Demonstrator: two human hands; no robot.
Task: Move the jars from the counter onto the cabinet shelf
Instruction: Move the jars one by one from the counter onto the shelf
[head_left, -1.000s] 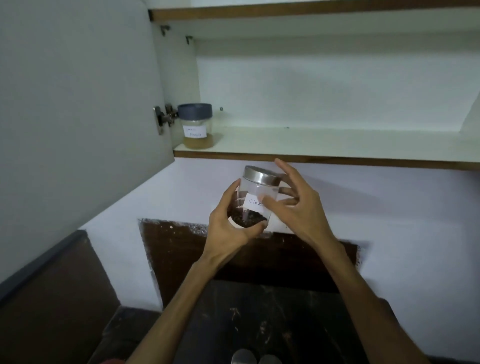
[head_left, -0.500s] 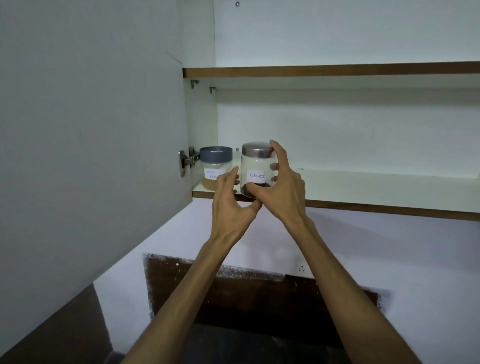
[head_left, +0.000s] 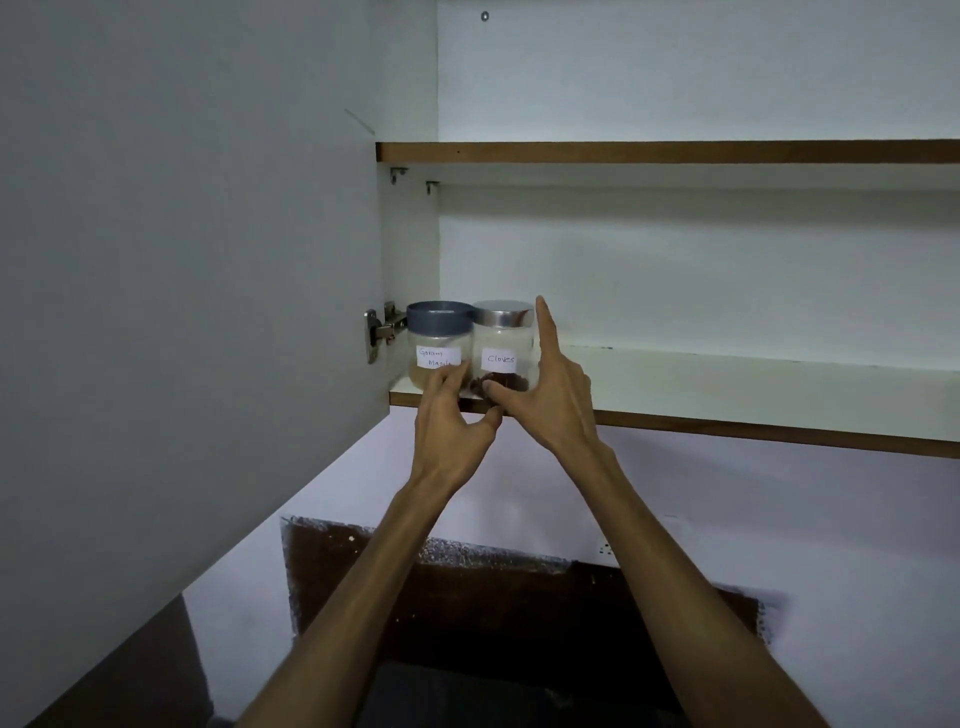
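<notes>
The cloves jar (head_left: 503, 347), glass with a silver lid and a white label, stands on the lower cabinet shelf (head_left: 727, 387) at its left end. It sits close beside a garam masala jar (head_left: 439, 340) with a blue-grey lid. My right hand (head_left: 550, 395) holds the cloves jar, index finger straight up along its right side and thumb at its front base. My left hand (head_left: 454, 415) hangs loosely curled in front of the two jars' bases, thumb below the shelf edge, gripping nothing.
The open cabinet door (head_left: 182, 312) fills the left, with its hinge (head_left: 379, 332) just left of the jars. An upper shelf (head_left: 675, 151) runs above. The lower shelf stretches to the right of the jars. Dark counter and backsplash (head_left: 519, 613) lie below.
Both hands lifted the cloves jar from chest height up to the shelf and set it beside the garam masala jar. My left hand has come off its base.
</notes>
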